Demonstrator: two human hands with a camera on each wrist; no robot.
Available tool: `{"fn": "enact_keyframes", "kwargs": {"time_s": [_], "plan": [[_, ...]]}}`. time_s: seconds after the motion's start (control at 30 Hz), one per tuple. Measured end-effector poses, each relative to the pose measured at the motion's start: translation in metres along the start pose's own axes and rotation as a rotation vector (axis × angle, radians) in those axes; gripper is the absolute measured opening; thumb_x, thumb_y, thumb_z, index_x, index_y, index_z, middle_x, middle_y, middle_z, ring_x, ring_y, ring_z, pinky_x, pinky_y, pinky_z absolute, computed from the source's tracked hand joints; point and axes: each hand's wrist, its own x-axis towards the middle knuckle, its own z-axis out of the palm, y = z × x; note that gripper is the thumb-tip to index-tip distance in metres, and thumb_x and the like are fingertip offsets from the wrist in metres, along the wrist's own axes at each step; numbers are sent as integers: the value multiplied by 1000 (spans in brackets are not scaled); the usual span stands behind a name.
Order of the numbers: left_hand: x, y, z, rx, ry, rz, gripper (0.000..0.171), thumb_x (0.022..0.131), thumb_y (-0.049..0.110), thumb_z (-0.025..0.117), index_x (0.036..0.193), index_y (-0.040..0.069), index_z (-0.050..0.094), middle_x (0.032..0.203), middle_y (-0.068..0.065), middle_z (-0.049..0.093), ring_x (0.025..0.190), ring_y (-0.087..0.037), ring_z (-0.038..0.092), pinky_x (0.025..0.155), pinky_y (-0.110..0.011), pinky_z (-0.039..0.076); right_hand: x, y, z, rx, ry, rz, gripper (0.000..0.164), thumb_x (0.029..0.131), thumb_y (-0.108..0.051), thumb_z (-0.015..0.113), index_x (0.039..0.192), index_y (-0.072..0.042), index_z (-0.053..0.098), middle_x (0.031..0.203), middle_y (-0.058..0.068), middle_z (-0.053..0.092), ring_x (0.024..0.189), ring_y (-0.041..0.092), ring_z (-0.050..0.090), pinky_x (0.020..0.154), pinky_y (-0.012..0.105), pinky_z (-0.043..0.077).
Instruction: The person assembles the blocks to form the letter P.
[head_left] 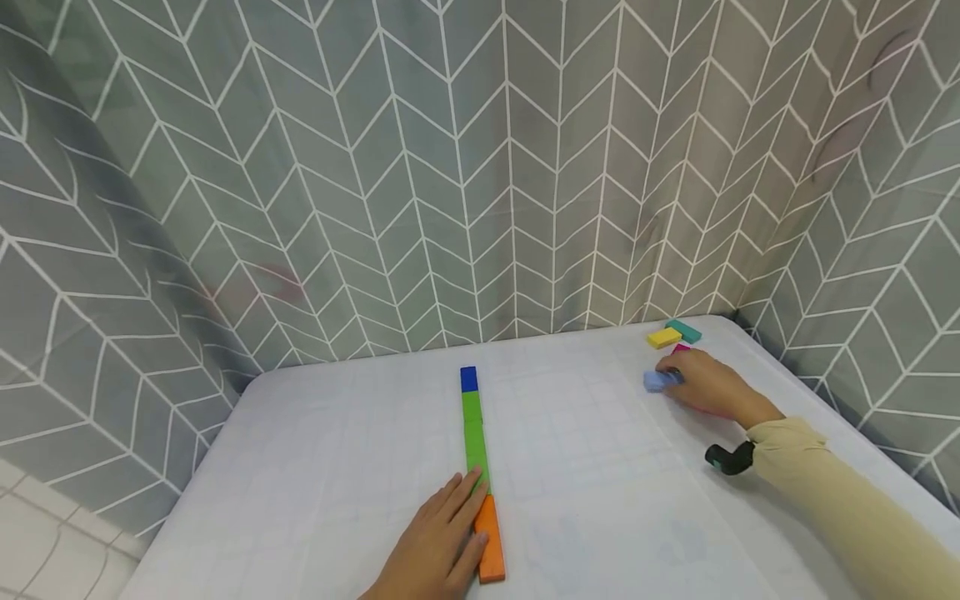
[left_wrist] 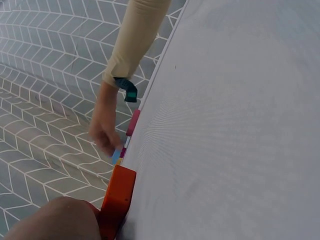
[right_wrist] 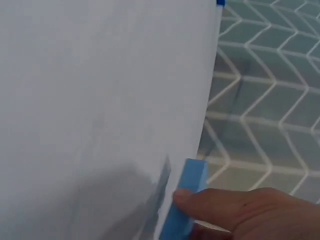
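My right hand (head_left: 705, 385) pinches a light blue block (right_wrist: 186, 200) between thumb and fingers at the right side of the table. In the right wrist view the block stands just off or at the white cloth, with a shadow beside it; contact is hard to tell. A line of blocks runs down the middle: a blue block (head_left: 468, 379) at the far end, then two green blocks (head_left: 476, 442), then an orange block (head_left: 491, 550) nearest me. Extended fingers of my left hand (head_left: 442, 533) rest on the near green block and along the orange one's left side.
Beyond the right hand lie a yellow block (head_left: 664, 337) and a teal block (head_left: 684, 331). A pink block (left_wrist: 133, 122) lies under the right forearm side. White cloth covers the table (head_left: 360, 467); a patterned curtain (head_left: 480, 167) surrounds its back and sides.
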Motion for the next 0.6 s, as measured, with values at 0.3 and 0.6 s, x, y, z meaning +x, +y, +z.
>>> {"fn": "enact_keyframes", "kwargs": {"time_s": [0.3, 0.6], "plan": [[-3, -2, -2, 23, 59, 35, 61, 112, 46, 39, 159, 8, 44, 167, -4, 33, 149, -31, 36, 115, -53, 37, 80, -99, 29, 151, 109, -134, 31, 93, -10, 79, 119, 4, 71, 109, 14, 73, 103, 32, 68, 93, 52, 55], [-1, -2, -2, -4, 1, 7, 62, 113, 49, 33, 161, 11, 40, 169, -2, 27, 152, -29, 31, 118, -53, 32, 141, -172, 70, 133, 131, -118, 31, 93, -14, 80, 121, -1, 74, 118, 13, 73, 113, 30, 66, 97, 47, 54]]}}
